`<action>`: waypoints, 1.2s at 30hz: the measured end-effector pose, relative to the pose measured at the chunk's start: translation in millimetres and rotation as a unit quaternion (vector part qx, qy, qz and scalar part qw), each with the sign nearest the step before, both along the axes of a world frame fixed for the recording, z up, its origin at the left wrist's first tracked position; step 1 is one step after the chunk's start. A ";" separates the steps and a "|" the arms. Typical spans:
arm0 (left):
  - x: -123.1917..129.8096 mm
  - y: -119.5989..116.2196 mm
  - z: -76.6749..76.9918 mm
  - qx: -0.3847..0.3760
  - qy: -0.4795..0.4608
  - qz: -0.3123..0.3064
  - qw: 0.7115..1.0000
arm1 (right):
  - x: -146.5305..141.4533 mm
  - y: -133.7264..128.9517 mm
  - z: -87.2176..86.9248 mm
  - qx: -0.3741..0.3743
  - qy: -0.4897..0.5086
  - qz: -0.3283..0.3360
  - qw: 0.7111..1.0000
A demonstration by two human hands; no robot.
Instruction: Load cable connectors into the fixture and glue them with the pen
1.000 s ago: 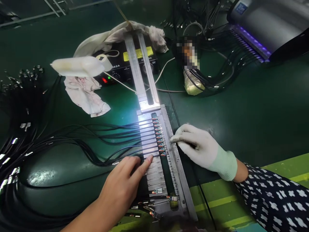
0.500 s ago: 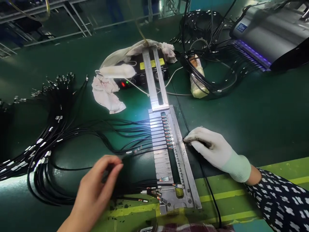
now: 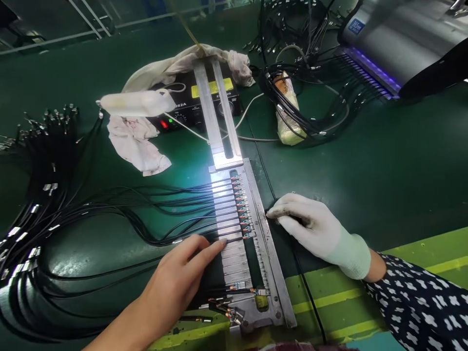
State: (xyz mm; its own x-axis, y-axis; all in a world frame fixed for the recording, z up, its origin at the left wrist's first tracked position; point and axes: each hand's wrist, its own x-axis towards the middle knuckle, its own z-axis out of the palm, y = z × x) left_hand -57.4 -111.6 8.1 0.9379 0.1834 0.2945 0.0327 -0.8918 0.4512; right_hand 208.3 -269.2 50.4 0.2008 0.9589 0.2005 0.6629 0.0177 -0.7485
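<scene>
A slotted metal fixture (image 3: 234, 258) lies on the green mat, with several black cables (image 3: 190, 197) laid across its grooves and their small connectors (image 3: 239, 200) in a row over the slot. My bare left hand (image 3: 186, 268) is closed on a black cable at the fixture's left part, just below the row, with thumb and index finger near the cable. Beside the fixture's right edge, my gloved right hand (image 3: 307, 224) is pinched at the fingertips; whatever it grips is too small to name. More loose connectors (image 3: 236, 314) rest at the fixture's near end.
Cable bundles (image 3: 47, 161) spread over the left side. Behind the fixture stand a black control box (image 3: 186, 109), a white bottle (image 3: 135, 103) and a stained cloth (image 3: 139, 141). A coil of cables (image 3: 292, 107) and a silver UV lamp unit (image 3: 395, 44) are at back right.
My left hand has moved right onto the fixture, where another cable now lies below the row. The view has shifted, while my right hand stays at the fixture's right edge.
</scene>
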 end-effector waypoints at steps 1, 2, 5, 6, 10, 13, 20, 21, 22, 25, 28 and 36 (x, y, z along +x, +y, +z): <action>-0.5 1.8 -0.2 0.007 0.006 -0.007 1.000 | 0.3 0.3 -0.5 0.000 -0.001 -0.003 1.000; 0.0 3.4 -0.2 0.013 0.011 -0.013 1.000 | 0.6 0.7 -1.2 -0.001 0.000 -0.006 1.000; 4.9 7.8 0.2 0.030 0.012 -0.025 0.999 | 0.6 1.2 -2.8 -0.006 -0.003 -0.005 1.000; 6.6 8.8 0.3 0.034 0.010 -0.030 0.999 | 0.2 1.1 -3.1 -0.005 -0.011 -0.003 1.000; 6.7 5.8 -0.8 0.047 0.004 -0.023 0.999 | -2.1 -1.0 -3.3 0.028 -0.128 0.034 0.991; 0.7 -2.9 -3.8 0.087 0.008 0.039 0.995 | -2.7 -1.9 -3.7 0.042 -0.196 0.085 0.976; -0.3 -9.4 -12.2 0.099 0.021 0.023 0.995 | -3.1 3.0 -7.5 0.043 -0.207 0.083 0.974; -0.7 -10.3 -11.5 0.092 0.022 0.026 0.995 | -3.9 3.0 -7.6 0.041 -0.206 0.083 0.974; -2.1 -12.1 -10.3 0.081 0.022 0.028 0.996 | -4.8 2.7 -7.5 0.040 -0.202 0.080 0.975; -12.8 -22.3 -4.5 0.006 0.024 0.031 0.999 | -7.4 0.3 -7.1 0.045 -0.187 0.069 0.979; -27.7 -32.6 1.0 -0.095 0.069 0.031 0.993 | -8.9 -1.8 -7.3 0.053 -0.187 0.067 0.979; -17.0 -25.6 3.4 -0.168 -0.007 0.049 0.985 | -10.2 0.2 -7.2 0.039 -0.170 0.057 0.983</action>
